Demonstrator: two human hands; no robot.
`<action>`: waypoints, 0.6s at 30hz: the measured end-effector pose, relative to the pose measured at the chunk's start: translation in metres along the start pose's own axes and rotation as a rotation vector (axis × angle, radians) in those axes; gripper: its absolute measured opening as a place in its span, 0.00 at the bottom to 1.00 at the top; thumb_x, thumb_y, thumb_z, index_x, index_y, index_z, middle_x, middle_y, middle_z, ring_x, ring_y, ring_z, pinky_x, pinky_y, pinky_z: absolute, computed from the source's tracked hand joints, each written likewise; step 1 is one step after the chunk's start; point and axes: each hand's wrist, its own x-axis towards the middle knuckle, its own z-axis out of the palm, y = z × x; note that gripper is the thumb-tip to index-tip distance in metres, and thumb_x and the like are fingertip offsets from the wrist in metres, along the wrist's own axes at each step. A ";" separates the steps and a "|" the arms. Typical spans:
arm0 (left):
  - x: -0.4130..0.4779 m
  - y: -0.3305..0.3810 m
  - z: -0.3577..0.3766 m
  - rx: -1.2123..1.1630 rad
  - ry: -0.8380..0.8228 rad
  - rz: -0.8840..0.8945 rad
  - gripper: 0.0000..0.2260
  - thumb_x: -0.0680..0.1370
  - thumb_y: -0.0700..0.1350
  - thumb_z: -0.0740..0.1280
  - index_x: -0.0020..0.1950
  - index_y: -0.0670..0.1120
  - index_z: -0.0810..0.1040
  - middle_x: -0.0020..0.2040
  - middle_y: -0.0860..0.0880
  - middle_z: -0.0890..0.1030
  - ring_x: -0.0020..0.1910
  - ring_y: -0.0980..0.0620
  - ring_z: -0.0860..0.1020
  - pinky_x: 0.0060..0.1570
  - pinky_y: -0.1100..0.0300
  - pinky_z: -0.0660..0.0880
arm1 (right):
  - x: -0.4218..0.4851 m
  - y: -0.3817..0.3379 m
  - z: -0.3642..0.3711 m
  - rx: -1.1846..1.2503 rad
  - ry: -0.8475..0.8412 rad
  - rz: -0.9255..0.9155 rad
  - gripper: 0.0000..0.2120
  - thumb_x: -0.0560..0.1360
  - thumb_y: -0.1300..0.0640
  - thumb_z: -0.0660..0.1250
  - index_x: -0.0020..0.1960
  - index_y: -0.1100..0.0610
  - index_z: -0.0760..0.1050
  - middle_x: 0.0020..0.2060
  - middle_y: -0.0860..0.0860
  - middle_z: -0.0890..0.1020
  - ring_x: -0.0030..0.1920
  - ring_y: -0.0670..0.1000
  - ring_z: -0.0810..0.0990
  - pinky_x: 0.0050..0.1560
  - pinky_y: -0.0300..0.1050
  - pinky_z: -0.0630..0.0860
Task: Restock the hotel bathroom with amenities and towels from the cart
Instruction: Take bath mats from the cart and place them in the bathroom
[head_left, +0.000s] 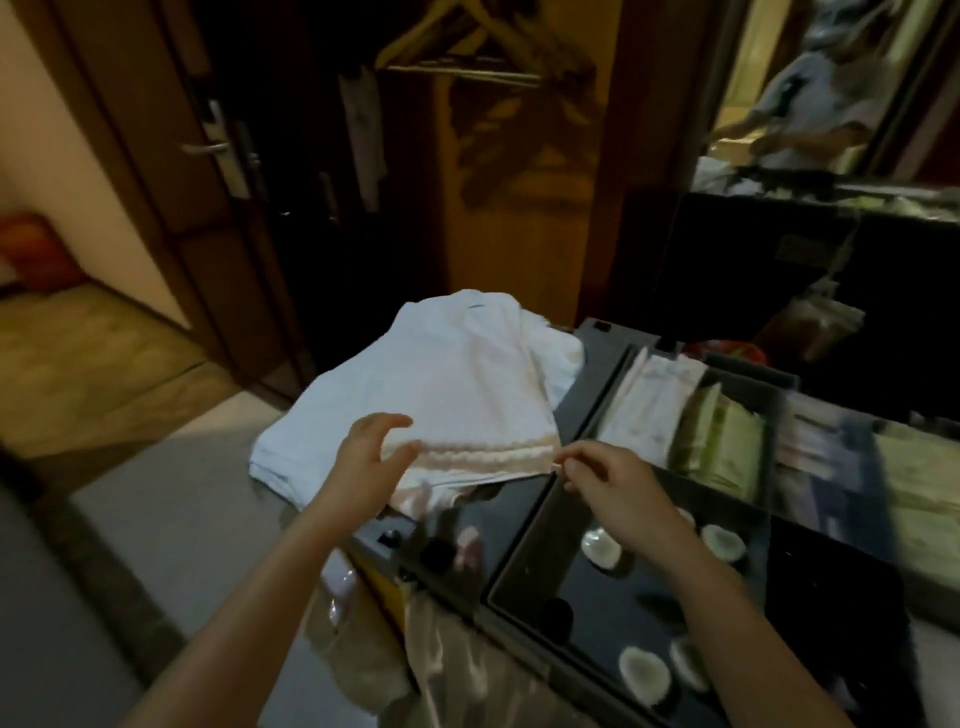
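Pinching the banded corner of the towel (457, 395), the right hand (613, 483) pulls the hem taut, probably to lift it squarely off the cart (597, 338) at 11 o'clock. The left hand (369, 457) curves its grip half-open over the hem; whether it holds I cannot tell.

Dim, warm indoor light. The white towel (452, 395) is the brightest patch, while the open wardrobe (322, 171) sinks into deep shadow. Motion blur softens the whole frame, worst along the right edge, and wide-angle distortion bends the door (156, 130) at left.
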 end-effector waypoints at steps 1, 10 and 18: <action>0.007 -0.010 -0.001 -0.004 0.041 -0.062 0.17 0.79 0.46 0.63 0.67 0.46 0.70 0.69 0.44 0.67 0.67 0.47 0.66 0.61 0.61 0.62 | 0.011 0.002 0.005 -0.012 0.005 0.001 0.08 0.78 0.57 0.61 0.46 0.45 0.76 0.46 0.48 0.81 0.47 0.47 0.78 0.49 0.40 0.76; 0.078 -0.057 0.001 -0.315 0.034 -0.425 0.24 0.79 0.47 0.62 0.73 0.43 0.59 0.68 0.40 0.69 0.63 0.39 0.71 0.59 0.51 0.69 | 0.092 0.024 0.048 -0.160 -0.010 0.290 0.25 0.78 0.48 0.59 0.72 0.53 0.61 0.68 0.54 0.70 0.64 0.57 0.72 0.62 0.51 0.72; 0.102 -0.066 -0.015 -0.345 -0.089 -0.357 0.11 0.77 0.49 0.65 0.44 0.41 0.74 0.40 0.46 0.75 0.37 0.50 0.74 0.38 0.57 0.70 | 0.107 0.022 0.056 -0.264 0.029 0.439 0.25 0.78 0.47 0.60 0.71 0.56 0.61 0.66 0.55 0.73 0.61 0.58 0.74 0.56 0.51 0.73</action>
